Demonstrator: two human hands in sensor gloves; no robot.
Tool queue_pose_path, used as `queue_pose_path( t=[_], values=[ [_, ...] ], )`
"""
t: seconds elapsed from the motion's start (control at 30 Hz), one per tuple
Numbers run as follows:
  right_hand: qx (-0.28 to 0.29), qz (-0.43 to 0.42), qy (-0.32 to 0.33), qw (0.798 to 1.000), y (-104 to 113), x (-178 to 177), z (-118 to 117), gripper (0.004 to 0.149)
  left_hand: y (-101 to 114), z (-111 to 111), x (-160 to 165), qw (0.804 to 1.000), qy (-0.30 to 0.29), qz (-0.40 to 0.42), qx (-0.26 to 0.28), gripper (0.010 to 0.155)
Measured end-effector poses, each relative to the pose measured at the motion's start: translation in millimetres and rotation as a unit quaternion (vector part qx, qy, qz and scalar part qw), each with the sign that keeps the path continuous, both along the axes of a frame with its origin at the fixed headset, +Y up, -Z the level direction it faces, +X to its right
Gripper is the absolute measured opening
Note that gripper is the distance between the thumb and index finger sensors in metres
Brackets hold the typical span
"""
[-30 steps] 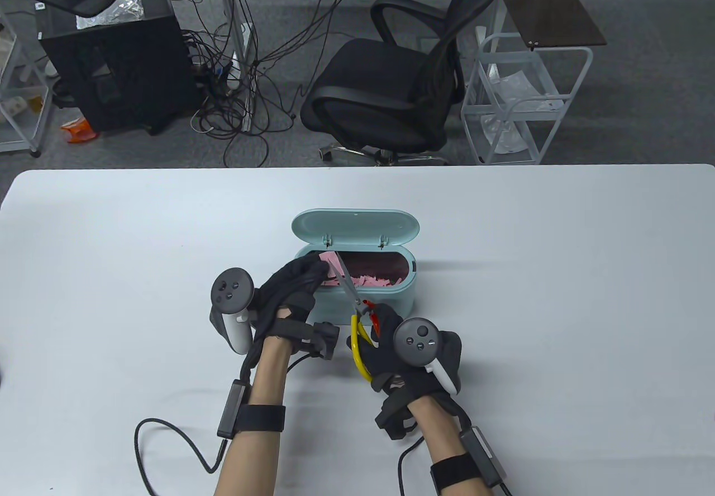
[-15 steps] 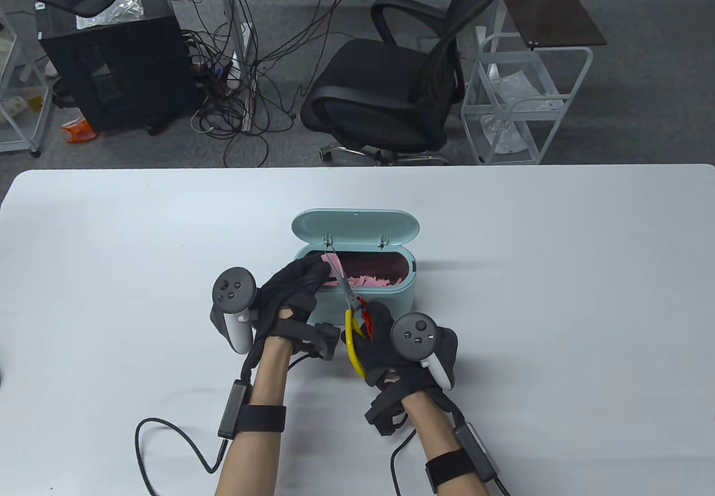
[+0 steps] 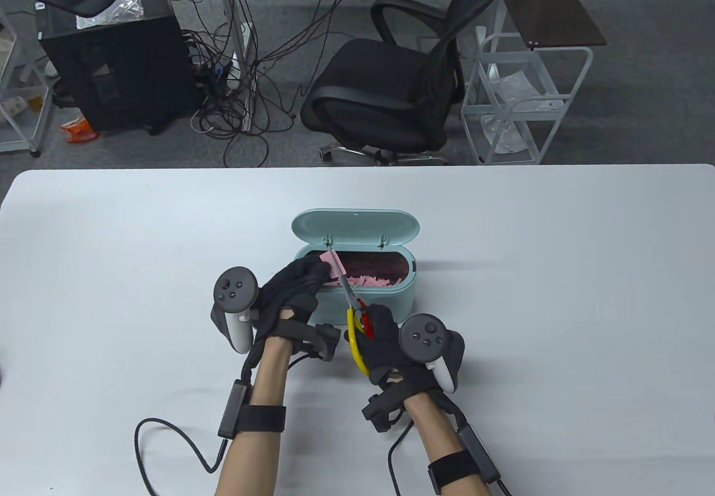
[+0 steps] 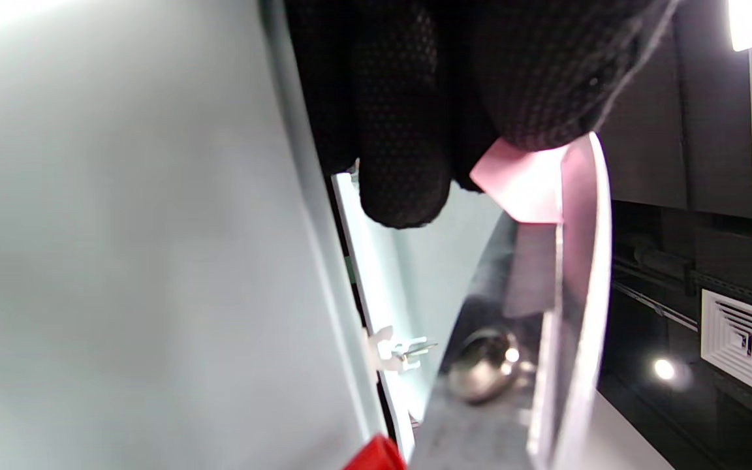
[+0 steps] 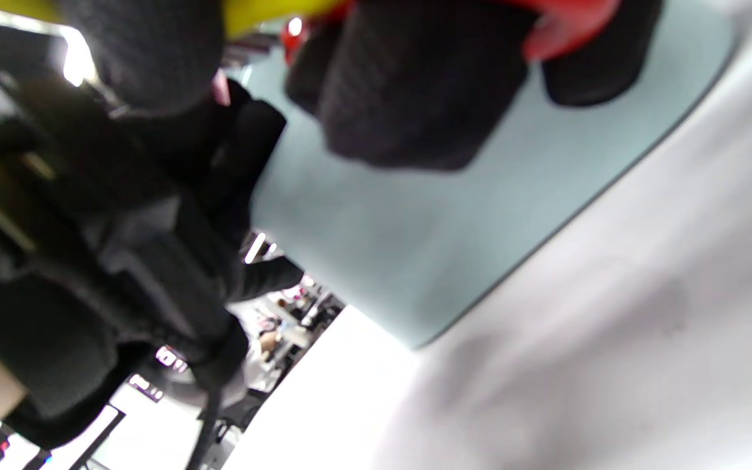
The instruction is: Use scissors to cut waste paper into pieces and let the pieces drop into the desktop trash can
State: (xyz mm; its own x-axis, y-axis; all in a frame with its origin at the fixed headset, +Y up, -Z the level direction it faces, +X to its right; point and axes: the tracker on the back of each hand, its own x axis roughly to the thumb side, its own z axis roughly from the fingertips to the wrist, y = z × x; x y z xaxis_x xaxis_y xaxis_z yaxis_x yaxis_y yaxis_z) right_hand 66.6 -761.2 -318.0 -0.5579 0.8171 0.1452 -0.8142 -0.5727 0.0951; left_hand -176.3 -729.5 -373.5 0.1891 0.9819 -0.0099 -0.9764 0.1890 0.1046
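Observation:
A mint-green desktop trash can stands mid-table with its lid swung back; several pink paper pieces lie inside. My left hand pinches a small pink paper scrap over the can's left end; the left wrist view shows that scrap under my fingertips against a scissor blade. My right hand grips the yellow-and-red handles of the scissors, whose blades lie closed along the paper. In the right wrist view my curled fingers hang beside the can's wall.
The white table extends to both sides of the can. Glove cables trail off the near edge. Beyond the far edge stand a black office chair, a white wire cart and a black cabinet.
The scissor blades have closed on the paper, and my right hand has drawn its handles together and shifted slightly. My left hand stays where it was.

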Motion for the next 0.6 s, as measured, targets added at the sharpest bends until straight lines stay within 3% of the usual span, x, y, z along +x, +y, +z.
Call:
queue_pose_path(
  t=[0.2,0.6],
  values=[
    [-0.025,0.009,0.017,1.0,0.1,1.4,-0.9,0.08,1.2,-1.3,0.3,1.0,-0.009,-0.023,0.003,0.039],
    [-0.027,-0.012,0.012,0.999,1.4,0.5,-3.9,0.079,2.3,-2.3,1.5,0.999,-0.015,-0.052,0.009,0.04]
  ],
)
